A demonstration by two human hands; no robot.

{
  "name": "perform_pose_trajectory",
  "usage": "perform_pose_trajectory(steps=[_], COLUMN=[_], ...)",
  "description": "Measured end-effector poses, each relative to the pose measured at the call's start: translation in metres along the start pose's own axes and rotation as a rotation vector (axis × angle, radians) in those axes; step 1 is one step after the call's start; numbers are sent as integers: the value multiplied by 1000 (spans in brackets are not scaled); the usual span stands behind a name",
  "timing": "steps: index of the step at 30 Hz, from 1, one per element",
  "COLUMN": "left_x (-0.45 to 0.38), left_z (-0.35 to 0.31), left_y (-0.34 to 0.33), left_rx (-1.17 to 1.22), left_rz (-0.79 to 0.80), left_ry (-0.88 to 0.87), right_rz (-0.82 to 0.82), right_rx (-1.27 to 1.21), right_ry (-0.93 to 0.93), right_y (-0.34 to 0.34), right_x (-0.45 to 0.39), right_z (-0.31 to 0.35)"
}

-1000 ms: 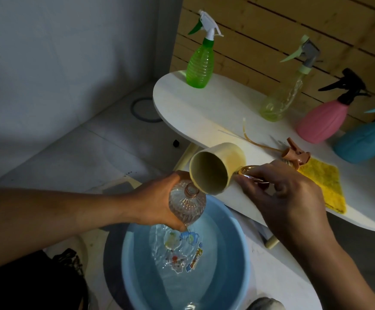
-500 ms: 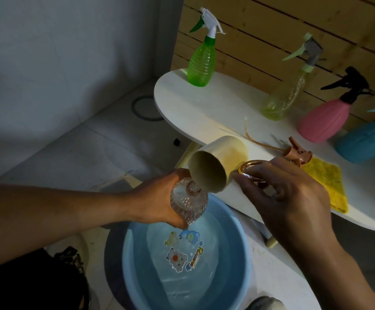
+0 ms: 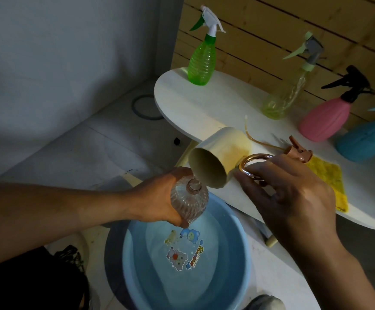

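Observation:
My left hand (image 3: 159, 198) grips a clear ribbed bottle (image 3: 188, 203) with its open neck up, held over a blue basin (image 3: 238, 253) of water. My right hand (image 3: 287, 193) pinches the gold ring handle of a cream mug (image 3: 218, 157). The mug is tipped on its side, mouth toward the bottle's neck, and a thin stream of water runs from its rim into the bottle. A brown spray head (image 3: 298, 152) with its tube lies on the white table (image 3: 204, 108) behind the mug.
On the table stand a green spray bottle (image 3: 201, 61), a pale yellow one (image 3: 287, 95), a pink one (image 3: 327, 119) and a blue one (image 3: 367, 139). A yellow cloth (image 3: 332, 180) lies near the table's front edge. A wooden slat wall rises behind; tiled floor to the left.
The mug has tipped further and risen a little above the bottle's neck. The basin water has gone from rippled to calmer. My left hand keeps the bottle in place.

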State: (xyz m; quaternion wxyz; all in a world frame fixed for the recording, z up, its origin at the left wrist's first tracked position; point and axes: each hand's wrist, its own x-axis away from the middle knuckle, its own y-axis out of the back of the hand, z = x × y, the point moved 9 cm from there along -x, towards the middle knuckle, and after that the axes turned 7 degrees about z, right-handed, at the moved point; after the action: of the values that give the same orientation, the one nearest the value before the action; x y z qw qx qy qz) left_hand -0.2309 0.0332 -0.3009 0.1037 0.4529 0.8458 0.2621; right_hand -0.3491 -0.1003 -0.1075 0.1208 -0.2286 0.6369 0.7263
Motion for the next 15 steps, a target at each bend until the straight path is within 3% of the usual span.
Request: perform_pose_trajectory(steps=[15], left_x=[-2], left_z=[-6], left_y=[5], left_rx=[-3], left_rz=[-29], left_ry=[-59], right_rz=[-60], right_rx=[71], right_ry=[156], right_y=[5], right_x=[2], right_z=[13])
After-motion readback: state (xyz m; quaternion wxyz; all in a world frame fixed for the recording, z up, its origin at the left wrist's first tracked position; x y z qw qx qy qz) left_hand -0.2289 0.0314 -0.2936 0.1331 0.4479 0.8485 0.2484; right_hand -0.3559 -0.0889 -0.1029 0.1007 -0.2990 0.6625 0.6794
